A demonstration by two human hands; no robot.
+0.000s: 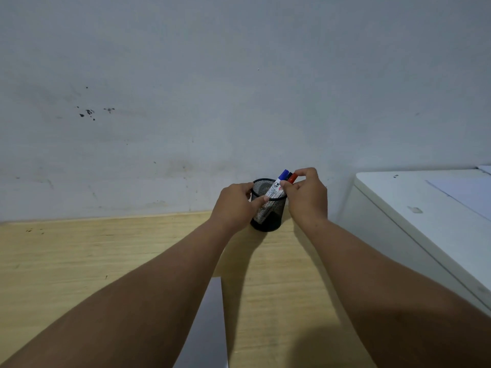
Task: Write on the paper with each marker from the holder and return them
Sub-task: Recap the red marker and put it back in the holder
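A black mesh holder [268, 219] stands on the wooden desk by the wall. Markers lean in it: a blue-capped marker [277, 185], a red-capped marker [292, 178] and a dark one between them. My left hand [233, 205] wraps the holder's left side, thumb on the rim. My right hand [305, 195] pinches the red-capped marker near its cap, thumb touching the blue one's white body. The paper [207, 328] lies near the front, partly hidden under my left forearm.
The wooden desk [79, 261] meets a stained white wall [186, 102] at the back. A white cabinet or appliance [414, 221] stands close on the right, higher than the desk, with a sheet on top.
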